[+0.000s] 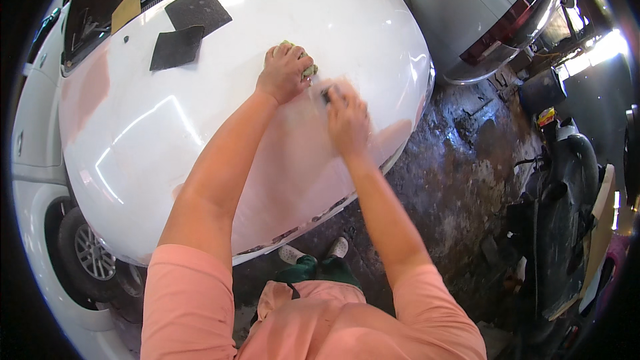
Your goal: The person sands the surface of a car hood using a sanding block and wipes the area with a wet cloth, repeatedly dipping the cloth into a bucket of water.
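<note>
My left hand (286,75) is closed round a yellow-green sponge or wadded cloth (309,71), resting on the white car hood (267,0). To its right, my right hand (348,120) presses on the hood, slightly blurred. Under its fingertips is a small dark piece (326,95) that looks like sandpaper, mostly hidden by the fingers. The surface between and below the hands looks wet and hazy, with pinkish filler patches. Two dark sandpaper sheets (177,47) lie overlapping on the hood, up and left of my left hand.
A tan sheet (127,8) lies by the windshield edge. Beyond the hood at right stands a silver vehicle with a red tail light (497,43). Black car parts (567,187) and a dark bucket (541,91) stand on the stained, wet floor (460,153). Another white car's wheel (93,250) is at left.
</note>
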`<action>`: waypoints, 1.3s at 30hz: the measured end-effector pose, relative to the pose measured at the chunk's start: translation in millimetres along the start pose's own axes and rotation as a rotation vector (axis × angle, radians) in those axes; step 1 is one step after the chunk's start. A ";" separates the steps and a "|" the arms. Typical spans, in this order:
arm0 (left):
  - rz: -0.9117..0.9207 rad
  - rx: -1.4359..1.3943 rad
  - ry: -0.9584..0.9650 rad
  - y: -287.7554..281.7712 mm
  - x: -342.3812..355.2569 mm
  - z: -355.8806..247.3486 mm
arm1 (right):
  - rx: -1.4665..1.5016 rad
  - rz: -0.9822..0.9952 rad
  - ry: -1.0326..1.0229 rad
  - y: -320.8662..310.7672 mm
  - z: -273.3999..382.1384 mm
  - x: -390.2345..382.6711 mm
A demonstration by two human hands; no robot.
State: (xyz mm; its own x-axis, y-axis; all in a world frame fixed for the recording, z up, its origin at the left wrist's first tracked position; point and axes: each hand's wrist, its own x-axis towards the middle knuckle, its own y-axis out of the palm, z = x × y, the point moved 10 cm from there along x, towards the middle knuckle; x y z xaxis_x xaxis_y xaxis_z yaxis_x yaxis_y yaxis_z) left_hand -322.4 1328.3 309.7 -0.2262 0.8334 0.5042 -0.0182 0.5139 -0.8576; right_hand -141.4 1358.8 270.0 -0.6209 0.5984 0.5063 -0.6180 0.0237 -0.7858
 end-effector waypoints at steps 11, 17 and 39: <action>0.001 0.013 -0.004 -0.5 3.9 -2.3 | 0.093 -0.001 0.055 -10.2 -27.6 11.4; 0.008 0.020 -0.022 -2.5 0.8 -2.6 | 0.087 -0.021 -0.022 -8.2 -7.3 -57.7; 0.008 0.075 0.011 1.2 3.8 -1.2 | 0.280 -0.178 0.245 -28.6 -39.9 -166.2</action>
State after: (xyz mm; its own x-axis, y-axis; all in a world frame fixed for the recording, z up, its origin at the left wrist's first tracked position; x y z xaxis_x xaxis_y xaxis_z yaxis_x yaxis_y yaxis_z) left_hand -322.1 1332.3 310.7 -0.2155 0.8401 0.4978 -0.0898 0.4906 -0.8668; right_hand -1.3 1290.6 194.2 -0.3803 0.7783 0.4997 -0.8337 -0.0545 -0.5495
